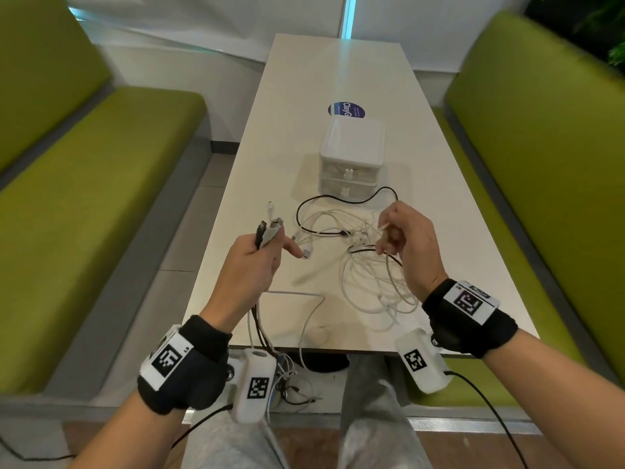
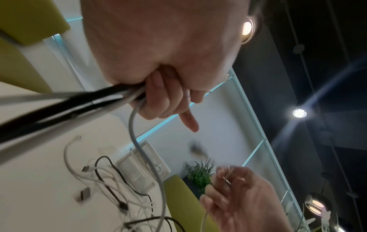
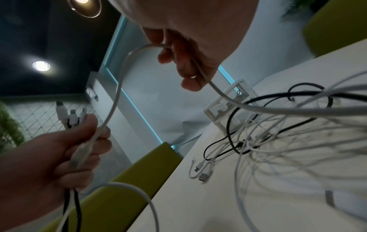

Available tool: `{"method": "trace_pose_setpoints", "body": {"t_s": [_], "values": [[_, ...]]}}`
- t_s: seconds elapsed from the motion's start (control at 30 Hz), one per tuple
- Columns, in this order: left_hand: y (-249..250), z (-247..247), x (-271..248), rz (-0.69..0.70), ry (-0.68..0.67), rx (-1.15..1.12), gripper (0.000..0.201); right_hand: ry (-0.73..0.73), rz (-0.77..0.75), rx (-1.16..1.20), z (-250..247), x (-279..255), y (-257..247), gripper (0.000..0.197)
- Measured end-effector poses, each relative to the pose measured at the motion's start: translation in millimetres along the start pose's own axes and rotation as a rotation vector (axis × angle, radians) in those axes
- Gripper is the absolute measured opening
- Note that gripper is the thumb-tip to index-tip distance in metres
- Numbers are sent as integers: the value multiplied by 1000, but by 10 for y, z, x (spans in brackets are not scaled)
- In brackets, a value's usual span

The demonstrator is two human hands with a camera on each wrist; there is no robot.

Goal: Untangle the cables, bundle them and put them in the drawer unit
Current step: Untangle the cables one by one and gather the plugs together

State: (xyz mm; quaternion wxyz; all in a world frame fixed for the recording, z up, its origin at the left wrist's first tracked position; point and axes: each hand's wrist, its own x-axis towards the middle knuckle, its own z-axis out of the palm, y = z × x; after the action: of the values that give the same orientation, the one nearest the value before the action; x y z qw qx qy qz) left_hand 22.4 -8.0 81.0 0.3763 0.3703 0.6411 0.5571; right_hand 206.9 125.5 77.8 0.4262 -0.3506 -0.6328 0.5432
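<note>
A tangle of white and black cables [image 1: 355, 252] lies on the white table [image 1: 304, 96] in front of a small white drawer unit [image 1: 351, 154], both drawers closed. My left hand [image 1: 260, 252] grips a bunch of cable ends [image 1: 269, 228], plugs pointing up, index finger stretched out; the cables hang down over the table's near edge. My right hand [image 1: 395, 231] pinches a white cable [image 3: 119, 81] above the tangle. That cable arcs across to my left hand [image 3: 79, 141]. The drawer unit [image 3: 228, 108] stands behind the pile.
Green padded benches [image 1: 84, 198] flank the table on both sides. A round blue sticker [image 1: 346, 110] lies beyond the drawer unit. Loose cable ends [image 1: 291, 384] dangle below the table edge near my knees.
</note>
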Motion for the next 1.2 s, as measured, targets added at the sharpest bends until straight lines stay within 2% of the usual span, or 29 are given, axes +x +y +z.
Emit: {"method": "trace_pose_setpoints", "body": {"t_s": [0.13, 0.3, 0.5, 0.67, 0.8, 0.97, 1.07, 1.13, 1.2], "values": [[-83, 106, -47, -33, 22, 31, 41, -37, -46, 1, 8, -24, -47, 22], [-132, 185, -61, -79, 125, -96, 26, -29, -74, 77, -17, -64, -44, 23], [-114, 263, -25, -107, 28, -130, 47, -142, -93, 54, 47, -205, -21, 23], [-59, 324, 32, -59, 31, -294, 49, -435, -212, -318, 62, -407, 99, 24], [-5, 362, 55, -7, 44, -340, 49, -616, -233, -559, 43, -428, 178, 20], [-26, 441, 91, 79, 39, -330, 44, -718, -286, -798, 53, -361, 225, 21], [-37, 460, 97, 26, -16, -372, 47, -752, -266, -922, 42, -335, 270, 24], [-1, 448, 77, 6, -28, -332, 46, -740, -259, -972, 3, -308, 289, 30], [15, 426, 70, 42, -45, -238, 46, -733, -245, -1018, -66, -260, 302, 35]]}}
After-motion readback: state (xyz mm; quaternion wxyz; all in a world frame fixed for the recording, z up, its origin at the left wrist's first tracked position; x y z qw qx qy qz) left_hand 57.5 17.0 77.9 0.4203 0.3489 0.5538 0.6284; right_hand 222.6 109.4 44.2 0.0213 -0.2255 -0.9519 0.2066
